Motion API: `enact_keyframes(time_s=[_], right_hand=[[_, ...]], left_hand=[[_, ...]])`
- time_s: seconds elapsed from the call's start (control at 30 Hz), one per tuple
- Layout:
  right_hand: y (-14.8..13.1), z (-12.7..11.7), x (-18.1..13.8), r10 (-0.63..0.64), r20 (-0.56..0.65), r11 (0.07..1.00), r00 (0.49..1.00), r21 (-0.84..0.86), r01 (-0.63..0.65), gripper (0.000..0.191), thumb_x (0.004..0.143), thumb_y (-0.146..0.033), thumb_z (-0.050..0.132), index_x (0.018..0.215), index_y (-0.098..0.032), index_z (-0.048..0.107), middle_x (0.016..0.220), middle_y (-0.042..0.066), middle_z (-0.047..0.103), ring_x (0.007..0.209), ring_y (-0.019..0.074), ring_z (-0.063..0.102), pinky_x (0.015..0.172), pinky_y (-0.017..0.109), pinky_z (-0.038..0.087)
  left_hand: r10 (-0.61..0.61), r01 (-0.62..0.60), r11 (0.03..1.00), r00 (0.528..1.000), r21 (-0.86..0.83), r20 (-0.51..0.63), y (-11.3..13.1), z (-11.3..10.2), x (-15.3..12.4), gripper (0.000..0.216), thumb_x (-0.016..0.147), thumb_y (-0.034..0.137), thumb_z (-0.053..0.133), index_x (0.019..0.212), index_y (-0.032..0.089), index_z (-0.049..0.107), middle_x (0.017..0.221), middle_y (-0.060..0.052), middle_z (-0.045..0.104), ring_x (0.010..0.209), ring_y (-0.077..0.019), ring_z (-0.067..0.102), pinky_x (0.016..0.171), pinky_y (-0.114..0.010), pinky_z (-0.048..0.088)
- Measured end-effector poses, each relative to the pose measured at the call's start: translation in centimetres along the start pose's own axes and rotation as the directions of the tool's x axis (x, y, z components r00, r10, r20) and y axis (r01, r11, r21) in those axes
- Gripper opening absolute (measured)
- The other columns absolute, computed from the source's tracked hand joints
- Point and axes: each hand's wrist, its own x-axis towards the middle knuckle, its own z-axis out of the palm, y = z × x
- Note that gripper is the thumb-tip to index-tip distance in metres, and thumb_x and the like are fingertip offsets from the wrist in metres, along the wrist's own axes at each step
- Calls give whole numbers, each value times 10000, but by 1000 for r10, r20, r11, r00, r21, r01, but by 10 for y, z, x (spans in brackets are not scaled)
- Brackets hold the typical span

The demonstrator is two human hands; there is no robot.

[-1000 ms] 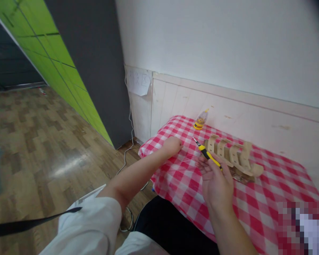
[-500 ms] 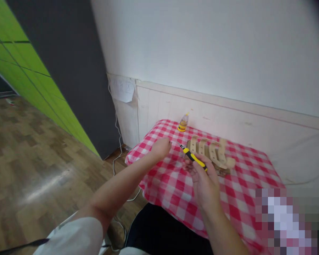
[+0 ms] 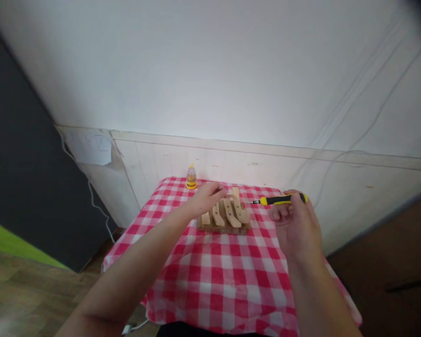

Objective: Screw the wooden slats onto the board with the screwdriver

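A small wooden rack (image 3: 225, 216) with several upright slats stands near the far side of a table under a red and white checked cloth (image 3: 224, 276). My left hand (image 3: 206, 198) reaches over the rack's left end, fingers curled together near a slat top; what they pinch, if anything, is too small to name. My right hand (image 3: 297, 223) hovers to the right of the rack and grips a yellow and black screwdriver (image 3: 279, 200), held level with its tip pointing left toward the rack.
A small yellow-capped bottle (image 3: 191, 178) stands at the table's far left edge against the pale panelled wall. A white cable (image 3: 94, 201) hangs down the wall at left. A dark panel fills the left side. Brown floor lies right of the table.
The view has swung right, putting the table in the middle. My left hand went from the cloth to the rack. My right hand carried the screwdriver to the rack's right, now level.
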Motion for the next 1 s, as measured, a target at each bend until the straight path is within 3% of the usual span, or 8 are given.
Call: enact_keyframes(time_s=[0.13, 0.33, 0.4, 0.53, 0.67, 0.87, 1.0], right_hand=[[6, 2, 35, 4, -14, 1000, 1000, 22, -4, 383, 667, -489, 813, 846, -209, 622, 485, -118, 425, 445, 47, 384, 424, 170, 360], [46, -8, 71, 100, -71, 994, 992, 59, -96, 406, 677, -520, 789, 781, -199, 562, 485, -131, 361, 426, 35, 315, 405, 174, 292], [61, -16, 76, 139, -103, 989, 985, 68, -132, 432, 685, -533, 779, 726, -205, 500, 486, -135, 336, 418, 33, 277, 399, 180, 279], [79, -29, 81, 236, -176, 970, 956, 104, -220, 467, 723, -573, 735, 685, -219, 434, 455, -139, 311, 385, 37, 257, 380, 187, 257], [84, -32, 83, 329, -250, 943, 911, 139, -302, 510, 730, -581, 729, 633, -220, 382, 440, -135, 309, 370, 37, 280, 366, 186, 250], [92, -35, 83, 213, -278, 976, 937, 28, -214, 404, 757, -581, 700, 740, -215, 530, 581, -84, 554, 485, 68, 521, 468, 197, 440], [97, -35, 79, 282, -188, 934, 941, -168, -314, 447, 865, -634, 513, 737, -209, 563, 646, 28, 711, 636, 172, 698, 576, 283, 544]], left_hand=[[30, -28, 999, 995, -24, 91, -3, 10, 25, 239, 898, 369, 525, 801, 161, 592, 694, 25, 526, 648, -111, 464, 605, -230, 365], [79, -97, 994, 956, 49, 281, -12, 24, 53, 207, 870, 341, 539, 795, 165, 619, 736, 4, 592, 694, -124, 524, 631, -231, 396], [63, -69, 998, 954, 11, 294, -12, 25, 57, 235, 872, 372, 543, 802, 164, 626, 706, 8, 583, 640, -111, 494, 594, -228, 372], [19, 47, 968, 966, -246, 259, -9, 24, 58, 265, 859, 413, 573, 798, 160, 622, 727, -4, 631, 573, -83, 457, 538, -213, 345], [23, 49, 960, 968, -276, 251, -13, 29, 59, 246, 829, 402, 608, 789, 161, 628, 730, -13, 653, 570, -80, 466, 538, -212, 350], [25, 25, 987, 951, -158, 310, -30, 36, 61, 204, 839, 347, 567, 757, 166, 614, 717, -2, 626, 601, -92, 510, 559, -216, 383], [-76, 123, 983, 950, -138, 302, -27, 37, 60, 188, 865, 340, 541, 774, 177, 560, 689, 5, 605, 573, -99, 530, 536, -222, 403]])
